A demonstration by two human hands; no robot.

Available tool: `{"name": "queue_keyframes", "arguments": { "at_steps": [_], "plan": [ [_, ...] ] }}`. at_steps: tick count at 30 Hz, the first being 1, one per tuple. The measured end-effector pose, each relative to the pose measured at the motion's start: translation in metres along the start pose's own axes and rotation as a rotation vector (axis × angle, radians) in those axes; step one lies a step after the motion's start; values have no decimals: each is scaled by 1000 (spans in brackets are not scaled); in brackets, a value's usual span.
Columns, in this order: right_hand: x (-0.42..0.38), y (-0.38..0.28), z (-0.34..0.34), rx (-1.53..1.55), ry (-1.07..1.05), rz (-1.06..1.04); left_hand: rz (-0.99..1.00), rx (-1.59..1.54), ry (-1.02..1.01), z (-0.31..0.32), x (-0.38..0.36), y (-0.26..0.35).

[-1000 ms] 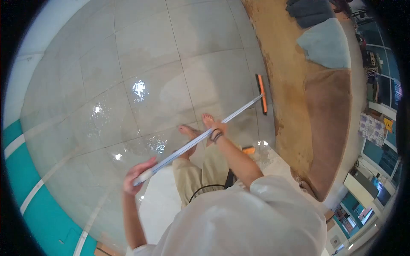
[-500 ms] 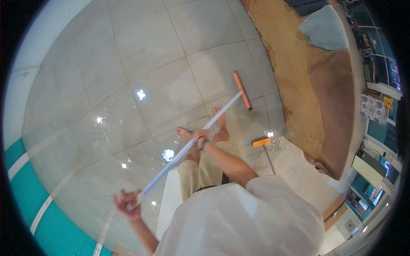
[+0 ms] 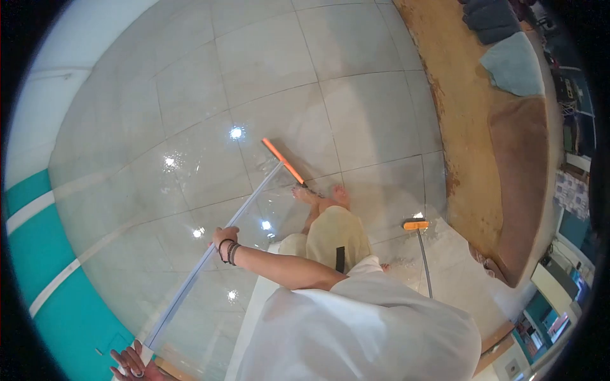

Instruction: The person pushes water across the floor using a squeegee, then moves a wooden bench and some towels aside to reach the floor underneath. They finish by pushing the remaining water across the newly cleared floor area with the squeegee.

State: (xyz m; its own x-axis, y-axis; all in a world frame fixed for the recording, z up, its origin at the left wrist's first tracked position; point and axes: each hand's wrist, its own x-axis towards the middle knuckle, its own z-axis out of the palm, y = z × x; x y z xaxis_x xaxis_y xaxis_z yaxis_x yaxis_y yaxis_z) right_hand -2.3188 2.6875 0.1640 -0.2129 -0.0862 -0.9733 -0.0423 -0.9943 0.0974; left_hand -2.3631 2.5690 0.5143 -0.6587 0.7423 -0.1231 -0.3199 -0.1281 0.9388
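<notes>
A floor squeegee with an orange head point(image 3: 284, 164) and a long pale pole point(image 3: 184, 291) slants across the wet tiles. Its head lies on the floor just in front of my bare feet point(image 3: 310, 194). Partway along the pole, my right hand point(image 3: 225, 236), with dark bands at the wrist, is closed around it. My left hand point(image 3: 135, 364) is at the lower left, beside the pole's upper end, with its fingers spread apart and a ring on one finger.
Water and light reflections cover the tiled floor point(image 3: 267, 114). To the right stands an orange-headed brush point(image 3: 416, 225) with a grey handle. A worn wooden ledge point(image 3: 467, 127) carries a brown cloth point(image 3: 524, 171) and a light blue cloth point(image 3: 513, 63). A teal and white wall point(image 3: 63, 267) bounds the left.
The squeegee head has swept left across the tiles to in front of my feet. My right hand moved left with the pole, and my left hand went down and left. The view has shifted.
</notes>
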Motion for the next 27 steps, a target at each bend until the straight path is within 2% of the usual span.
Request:
{"name": "queue_keyframes", "arguments": {
  "at_steps": [1, 3, 4, 6, 7, 8, 9, 10, 11, 12, 13, 14, 17, 19, 20, 21, 23, 24, 26, 27],
  "plan": [
    [2, 0, -2, -19, 8, -36, 6, 5, 6, -8, -2, 4],
    [1, -9, -10, -12, 70, -143, 107, -23, 196, -33, -4, -4],
    [18, -13, -20, -18, 121, -187, 111, -29, 197, -36, -4, -16],
    [28, -45, -50, 21, 183, -206, -30, -49, 415, -42, -2, -48],
    [27, -67, -67, 69, 258, -270, -40, -35, 639, -33, 4, -75],
    [34, -92, -87, 106, 273, -231, -52, -22, 866, -17, 9, -107],
    [63, -104, -106, 79, 328, -312, -109, -97, 570, -6, 10, -135],
    [97, -120, -134, 26, 239, -251, -158, -171, 270, 2, 12, -162],
    [78, -158, -157, -132, 230, -217, -168, -236, 190, 8, 18, -185],
    [97, -182, -172, -156, 383, -299, -185, -293, 114, 15, 20, -204],
    [121, -194, -190, -180, 535, -379, -250, -329, 187, 20, 17, -229],
    [126, -211, -224, -155, 401, -512, -307, -367, 256, 32, 16, -250],
    [83, -299, -253, -282, 715, -539, -572, -424, 0, 118, 45, -303],
    [218, -339, -347, -375, 686, -630, -744, -465, -160, 139, 55, -342],
    [179, -361, -340, -274, 616, -612, -824, -441, -260, 147, 60, -360],
    [141, -385, -334, -172, 551, -590, -823, -444, -250, 161, 65, -372],
    [147, -425, -344, -339, 604, -634, -1061, -763, -205, 183, 79, -395],
    [152, -436, -340, -350, 602, -624, -1061, -766, -189, 181, 88, -403],
    [150, -449, -332, -392, 515, -543, -1157, -979, -245, 180, 99, -416],
    [147, -444, -317, -444, 547, -543, -1132, -945, -123, 173, 102, -413]
  ]
}}
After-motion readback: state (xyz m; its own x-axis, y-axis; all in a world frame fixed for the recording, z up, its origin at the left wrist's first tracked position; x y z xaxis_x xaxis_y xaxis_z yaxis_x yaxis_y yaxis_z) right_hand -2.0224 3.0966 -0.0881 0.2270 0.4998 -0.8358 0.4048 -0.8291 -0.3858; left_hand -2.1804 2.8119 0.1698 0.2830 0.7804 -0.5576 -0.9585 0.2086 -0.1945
